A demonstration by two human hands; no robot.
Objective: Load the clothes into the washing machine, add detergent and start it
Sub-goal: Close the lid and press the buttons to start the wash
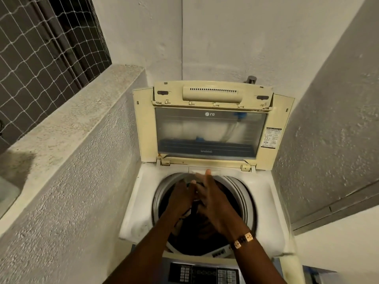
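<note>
Clothes [202,228], dark and limp, lie inside the washing machine [139,201] drum. Judged light, soft and snag-prone; best gathered by bunched folds. Left hand [180,196] fingers pinch a dark strand; right hand [213,201] fingers extended, empty.

Drum mouth [242,193] open around both hands [196,199]. Raised lid [207,130] blocks passage beyond the fingertips. Textured walls [86,181] close both flanks. Control panel [205,273] sits beneath the wrists.
</note>
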